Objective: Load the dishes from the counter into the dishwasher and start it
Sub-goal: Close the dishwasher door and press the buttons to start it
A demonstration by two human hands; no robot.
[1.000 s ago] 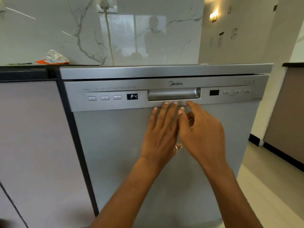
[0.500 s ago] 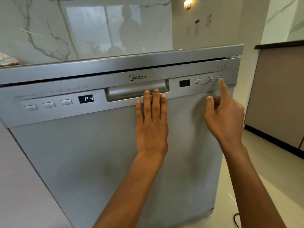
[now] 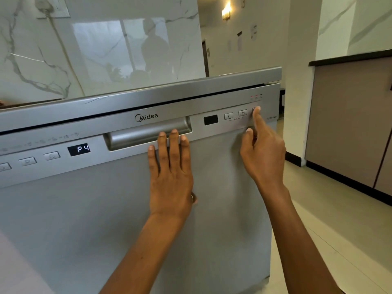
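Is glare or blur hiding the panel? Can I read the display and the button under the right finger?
Head view: display reads P4 sharply, no glare on it; right hand covers most of its button; far-left buttons are soft; dishwasher looks tilted; wall mirrors a window.

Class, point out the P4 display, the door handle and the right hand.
P4 display (image 3: 79, 149), head view, lit digits.
door handle (image 3: 137, 135), head view, bare middle of the recess.
right hand (image 3: 265, 153), head view, back of the hand.
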